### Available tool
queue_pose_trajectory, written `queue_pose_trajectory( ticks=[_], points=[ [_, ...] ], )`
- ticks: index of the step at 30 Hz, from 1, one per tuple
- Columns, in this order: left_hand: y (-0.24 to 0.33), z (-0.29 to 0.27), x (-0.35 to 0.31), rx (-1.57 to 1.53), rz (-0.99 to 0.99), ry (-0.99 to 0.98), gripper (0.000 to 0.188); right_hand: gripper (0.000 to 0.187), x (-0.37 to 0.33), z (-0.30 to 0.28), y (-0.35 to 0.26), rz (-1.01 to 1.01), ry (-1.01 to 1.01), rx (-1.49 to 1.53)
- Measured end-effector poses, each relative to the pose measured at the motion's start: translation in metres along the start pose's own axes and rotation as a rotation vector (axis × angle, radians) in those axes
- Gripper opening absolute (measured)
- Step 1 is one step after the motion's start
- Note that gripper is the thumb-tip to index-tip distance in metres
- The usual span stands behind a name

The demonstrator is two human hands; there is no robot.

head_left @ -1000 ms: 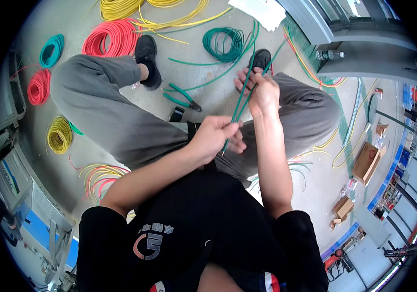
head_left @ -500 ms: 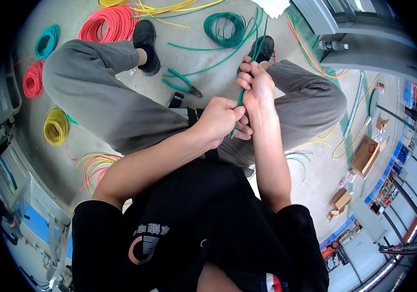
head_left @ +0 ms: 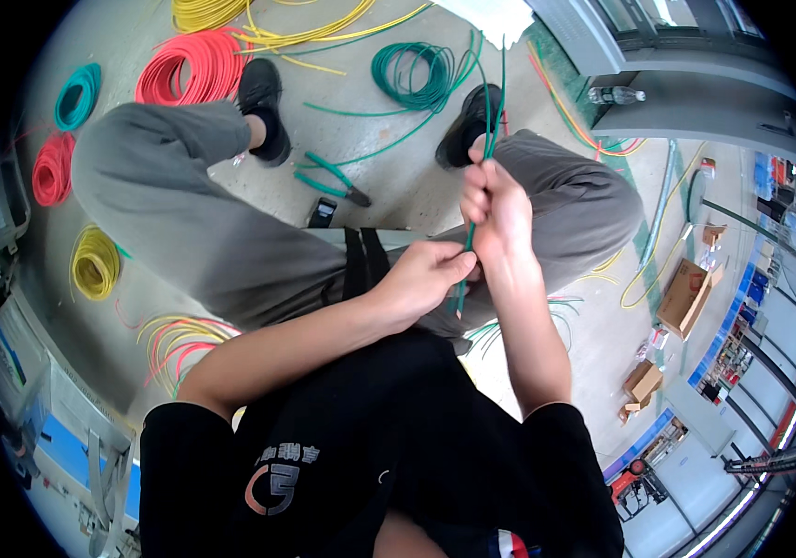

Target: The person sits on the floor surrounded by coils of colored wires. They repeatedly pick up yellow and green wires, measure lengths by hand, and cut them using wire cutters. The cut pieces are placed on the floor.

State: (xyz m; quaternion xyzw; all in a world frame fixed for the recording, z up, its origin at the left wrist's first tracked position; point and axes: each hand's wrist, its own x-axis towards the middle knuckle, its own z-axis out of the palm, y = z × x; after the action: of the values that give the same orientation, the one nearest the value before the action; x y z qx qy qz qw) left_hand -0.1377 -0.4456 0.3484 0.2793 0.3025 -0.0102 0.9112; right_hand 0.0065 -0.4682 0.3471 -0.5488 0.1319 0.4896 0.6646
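Observation:
Between my knees, both hands hold green wires [head_left: 491,121] whose long ends stick up past my right hand. My left hand [head_left: 424,282] pinches the bundle between thumb and fingers near its lower end. Just above it, my right hand [head_left: 497,206] has its fingers curled round the same wires. Short wire ends show below my left hand, one with a bare copper-coloured tip. A loose coil of green wire [head_left: 389,79] lies on the floor beyond my hands. Pliers with green handles [head_left: 331,173] rest on the floor, left of my hands.
Red wire coils [head_left: 186,70], a teal coil [head_left: 77,96] and a yellow coil [head_left: 96,262] lie on the left. Beside the pliers is a small black object [head_left: 323,212]. A grey cabinet [head_left: 696,107] with a plastic bottle [head_left: 616,96] and cardboard boxes [head_left: 683,296] stand right.
My view has shifted slightly. Both hands sit a little lower in it, still on the green wires. The wires stand more upright, and my right foot has moved left and nearer.

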Motion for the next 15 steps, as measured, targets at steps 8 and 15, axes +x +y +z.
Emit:
queue_pose_trajectory(
  ticks=[8, 15],
  points=[
    [0.042, -0.008, 0.117, -0.459, 0.108, -0.038, 0.034, 0.02, -0.127, -0.034, -0.005, 0.173, 0.074, -0.352],
    [0.017, -0.015, 0.125, -0.415, -0.009, -0.068, 0.02, 0.02, -0.145, -0.072, 0.019, 0.27, 0.067, -0.299]
  ],
)
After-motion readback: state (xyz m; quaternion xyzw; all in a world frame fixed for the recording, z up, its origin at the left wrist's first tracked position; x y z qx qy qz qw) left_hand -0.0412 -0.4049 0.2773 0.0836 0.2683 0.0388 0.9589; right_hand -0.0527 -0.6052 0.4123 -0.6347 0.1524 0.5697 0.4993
